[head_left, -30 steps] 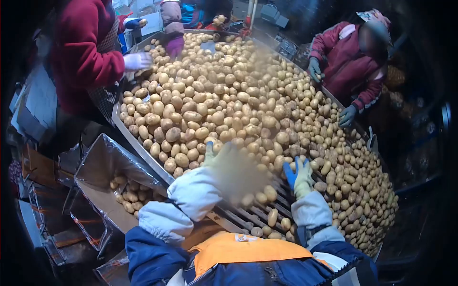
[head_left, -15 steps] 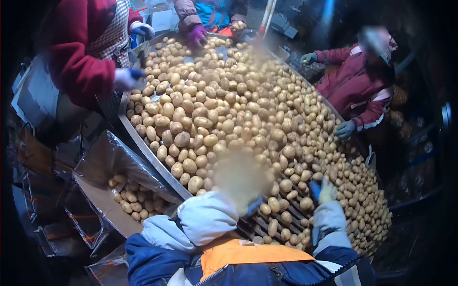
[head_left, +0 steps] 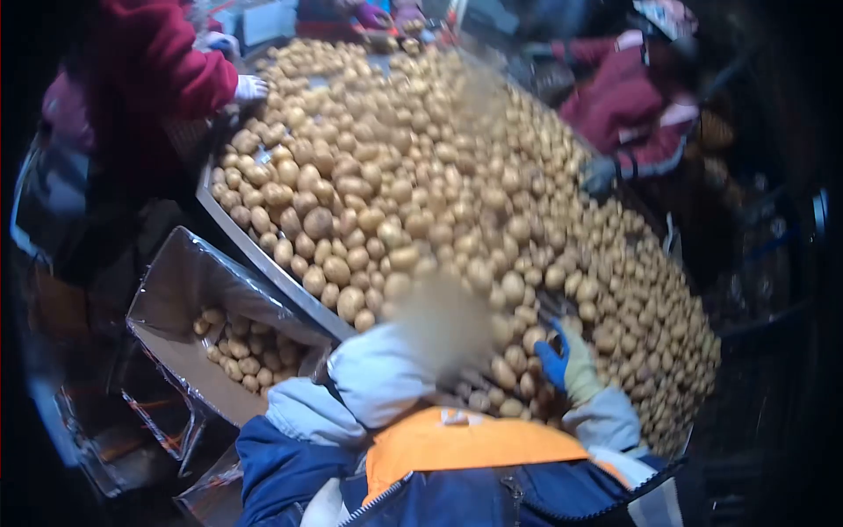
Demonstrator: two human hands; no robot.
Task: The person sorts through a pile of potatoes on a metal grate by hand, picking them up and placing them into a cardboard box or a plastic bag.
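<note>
A broad heap of potatoes [head_left: 351,189] covers a metal-edged sorting table [head_left: 268,279]. My right hand [head_left: 572,362], in a blue and pale yellow glove, is among the potatoes at the near right, its thumb and fingers apart, with no potato visibly held. Dark bars show between some potatoes beside it. My left sleeve [head_left: 378,373] reaches the near edge of the heap; a blurred patch hides my left hand, so its fingers and anything in them cannot be made out.
A lined box [head_left: 176,338] with potatoes [head_left: 250,351] stands at the left. One person [head_left: 167,70] is at the left edge of the table, another [head_left: 632,105] at the right, a gloved hand on the heap. Another person's gloved hands [head_left: 373,16] show at the far edge.
My right hand has moved slightly left and its fingers look more spread. The left person's hand now rests at the table's edge. The view has shifted, and the blue of my left glove no longer shows.
</note>
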